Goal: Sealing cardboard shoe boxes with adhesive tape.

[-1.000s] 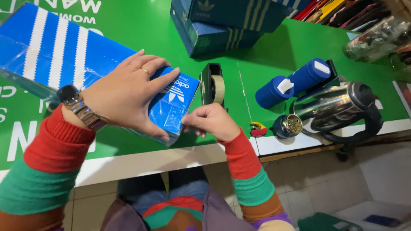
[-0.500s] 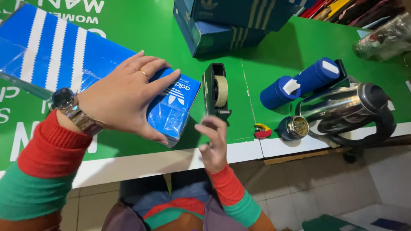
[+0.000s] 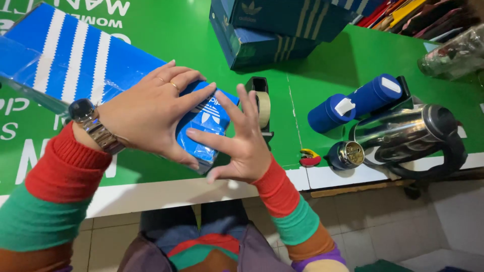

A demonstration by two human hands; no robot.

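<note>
A long blue shoebox (image 3: pixel 75 65) with white stripes, wrapped in clear plastic film, lies on the green counter (image 3: pixel 171 35). My left hand (image 3: pixel 151 113), with a wristwatch and rings, presses flat on the box's near end. My right hand (image 3: pixel 239 141) is spread open against that same end, fingers apart and touching the film. A black tape dispenser (image 3: pixel 262 103) with a roll of clear tape stands just right of my right hand.
Two dark blue shoeboxes (image 3: pixel 272 25) are stacked at the back. To the right lie two blue cylinders (image 3: pixel 355 103), a steel kettle (image 3: pixel 403 133) on its side, a small round lid (image 3: pixel 348 153) and a small red-yellow object (image 3: pixel 309 157). The counter's white front edge (image 3: pixel 166 194) runs below my hands.
My right hand left the box's corner, dropped below the counter edge, then rose again and now spreads open against the box end. My left hand stayed on the box.
</note>
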